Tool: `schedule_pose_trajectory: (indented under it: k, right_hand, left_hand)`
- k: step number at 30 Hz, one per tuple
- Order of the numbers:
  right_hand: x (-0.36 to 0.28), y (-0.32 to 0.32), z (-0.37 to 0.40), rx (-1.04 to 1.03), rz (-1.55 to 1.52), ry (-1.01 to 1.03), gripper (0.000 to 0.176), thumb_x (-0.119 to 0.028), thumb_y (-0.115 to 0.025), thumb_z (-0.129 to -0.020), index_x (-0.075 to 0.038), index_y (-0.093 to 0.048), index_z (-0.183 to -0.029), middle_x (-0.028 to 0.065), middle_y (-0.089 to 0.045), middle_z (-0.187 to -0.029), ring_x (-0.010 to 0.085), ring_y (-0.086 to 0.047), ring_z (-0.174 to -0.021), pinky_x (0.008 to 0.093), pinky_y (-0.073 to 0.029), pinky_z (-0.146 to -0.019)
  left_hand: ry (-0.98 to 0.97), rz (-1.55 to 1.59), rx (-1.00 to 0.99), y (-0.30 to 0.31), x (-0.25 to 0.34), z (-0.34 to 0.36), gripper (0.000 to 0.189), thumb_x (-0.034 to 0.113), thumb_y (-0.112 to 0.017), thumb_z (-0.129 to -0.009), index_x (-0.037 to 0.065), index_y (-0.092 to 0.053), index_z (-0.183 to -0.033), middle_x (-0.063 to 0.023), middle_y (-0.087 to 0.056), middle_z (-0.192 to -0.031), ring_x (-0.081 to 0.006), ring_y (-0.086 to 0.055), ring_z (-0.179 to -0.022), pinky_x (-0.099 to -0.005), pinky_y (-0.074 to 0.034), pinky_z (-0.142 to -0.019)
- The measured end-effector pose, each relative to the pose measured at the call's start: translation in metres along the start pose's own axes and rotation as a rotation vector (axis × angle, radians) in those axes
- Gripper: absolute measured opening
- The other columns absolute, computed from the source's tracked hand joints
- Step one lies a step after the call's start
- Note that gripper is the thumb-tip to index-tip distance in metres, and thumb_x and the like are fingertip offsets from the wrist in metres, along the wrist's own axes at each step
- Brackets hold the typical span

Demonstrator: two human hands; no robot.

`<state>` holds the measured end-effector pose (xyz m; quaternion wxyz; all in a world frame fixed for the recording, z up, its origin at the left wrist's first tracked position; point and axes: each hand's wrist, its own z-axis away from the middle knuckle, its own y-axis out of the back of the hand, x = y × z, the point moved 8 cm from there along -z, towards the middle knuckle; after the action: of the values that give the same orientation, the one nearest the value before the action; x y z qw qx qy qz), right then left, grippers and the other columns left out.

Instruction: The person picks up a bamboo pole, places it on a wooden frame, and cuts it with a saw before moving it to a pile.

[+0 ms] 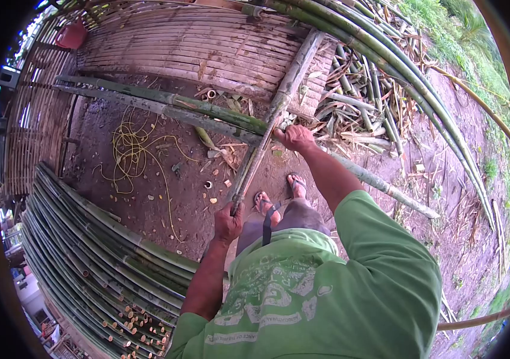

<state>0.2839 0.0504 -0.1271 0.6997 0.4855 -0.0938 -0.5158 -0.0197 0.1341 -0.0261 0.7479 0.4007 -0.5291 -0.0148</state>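
We stand on bare ground [96, 128], our feet [279, 194] between our two hands. The bamboo pole [267, 128] runs away from us. Its near end is in our left hand [229, 222], our right hand [295, 137] is wrapped round it farther along, and its far end lies on the woven panel [195, 48] ahead. Two long culms [171, 99] lie crosswise under the pole, in front of our feet, from far left to near right. Left of the pole a loose cord [129, 149] lies on the ground. Nearer us and farther left sits a stack of poles [99, 251]. Right of the panel lies a heap of offcuts [357, 102], and beyond it long stems [422, 90] curve along the right side
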Motion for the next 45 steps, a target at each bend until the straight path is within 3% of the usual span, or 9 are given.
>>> schedule_pose_trajectory:
  k: [12, 15, 19, 22, 24, 26, 31, 37, 45]
  right_hand:
    - [0.007, -0.009, -0.01, 0.007, 0.041, 0.013, 0.068, -0.059, -0.035, -0.086, 0.0, -0.069, -0.08, 0.0249, -0.066, -0.086, 0.0376, -0.065, -0.085, 0.0464, -0.05, -0.074]
    - [0.028, -0.007, -0.013, -0.014, 0.018, -0.011, 0.071, -0.065, -0.035, -0.084, -0.003, -0.068, -0.09, 0.024, -0.065, -0.095, 0.0365, -0.063, -0.094, 0.0461, -0.048, -0.08]
    - [0.031, 0.015, 0.032, -0.129, 0.009, 0.076, 0.071, -0.069, -0.05, -0.076, -0.004, -0.063, -0.102, 0.0204, -0.066, -0.099, 0.0344, -0.063, -0.095, 0.045, -0.049, -0.081]
    - [0.057, -0.012, 0.052, -0.193, 0.141, -0.076, 0.061, -0.051, -0.072, -0.065, -0.007, -0.063, -0.106, 0.0161, -0.067, -0.098, 0.03, -0.065, -0.094, 0.0407, -0.051, -0.081]
    - [0.065, -0.027, 0.063, -0.196, 0.134, -0.166, 0.046, -0.034, -0.071, -0.067, -0.007, -0.065, -0.104, 0.0163, -0.067, -0.099, 0.0291, -0.065, -0.095, 0.039, -0.052, -0.082]
    - [0.065, -0.039, 0.071, -0.215, 0.142, -0.182, 0.039, -0.026, -0.066, -0.07, -0.007, -0.066, -0.104, 0.0169, -0.067, -0.101, 0.0291, -0.065, -0.096, 0.039, -0.052, -0.085]
    - [0.062, -0.05, 0.079, -0.271, 0.07, -0.215, 0.034, -0.019, -0.062, -0.072, -0.006, -0.068, -0.103, 0.0172, -0.067, -0.102, 0.0296, -0.066, -0.097, 0.0382, -0.052, -0.086]
    - [0.052, -0.064, 0.093, -0.324, 0.043, -0.205, 0.03, -0.012, -0.058, -0.075, -0.007, -0.068, -0.103, 0.0161, -0.067, -0.104, 0.0299, -0.066, -0.098, 0.0388, -0.053, -0.085]
    - [0.057, -0.065, 0.097, -0.378, -0.015, -0.244, 0.03, -0.013, -0.06, -0.074, -0.007, -0.069, -0.102, 0.0165, -0.067, -0.105, 0.0301, -0.065, -0.1, 0.0384, -0.052, -0.085]
  left_hand:
    - [0.142, -0.023, -0.082, -0.005, 0.004, 0.014, 0.03, 0.023, -0.055, -0.092, 0.002, -0.054, -0.071, -0.0187, -0.053, -0.056, -0.0327, -0.057, -0.05, -0.0404, -0.041, -0.047]
    - [0.077, -0.045, -0.082, -0.021, 0.007, -0.01, 0.03, 0.024, -0.054, -0.093, 0.002, -0.055, -0.073, -0.0189, -0.055, -0.058, -0.0335, -0.06, -0.054, -0.0407, -0.043, -0.049]
    - [0.052, 0.158, -0.072, -0.024, 0.039, -0.005, 0.029, 0.024, -0.054, -0.093, 0.0, -0.057, -0.076, -0.0158, -0.047, -0.054, -0.0207, -0.046, -0.047, -0.0365, -0.037, -0.047]
    - [0.108, 0.178, -0.179, -0.022, 0.06, 0.014, 0.028, 0.023, -0.055, -0.092, 0.0, -0.057, -0.077, -0.0179, -0.051, -0.058, -0.0261, -0.052, -0.051, -0.0391, -0.04, -0.049]
    - [0.197, 0.036, -0.314, -0.026, 0.05, 0.033, 0.026, 0.023, -0.054, -0.092, 0.001, -0.057, -0.078, -0.0212, -0.06, -0.067, -0.0367, -0.063, -0.061, -0.0424, -0.046, -0.052]
    - [0.156, 0.044, -0.28, -0.016, 0.061, 0.038, 0.027, 0.023, -0.054, -0.092, 0.001, -0.056, -0.077, -0.0212, -0.057, -0.061, -0.0373, -0.061, -0.058, -0.043, -0.045, -0.051]
    - [0.184, -0.054, -0.336, 0.001, 0.073, 0.051, 0.029, 0.024, -0.054, -0.091, 0.0, -0.055, -0.076, -0.0236, -0.056, -0.06, -0.0418, -0.06, -0.06, -0.0459, -0.044, -0.051]
    - [0.065, 0.005, -0.182, -0.089, 0.069, -0.022, 0.031, 0.027, -0.054, -0.09, -0.001, -0.058, -0.079, -0.0254, -0.058, -0.066, -0.0443, -0.06, -0.066, -0.0491, -0.045, -0.056]
    - [0.385, -0.122, -0.352, 0.009, 0.092, 0.065, 0.024, 0.021, -0.056, -0.088, 0.0, -0.058, -0.076, -0.0229, -0.056, -0.062, -0.0429, -0.059, -0.06, -0.047, -0.044, -0.055]
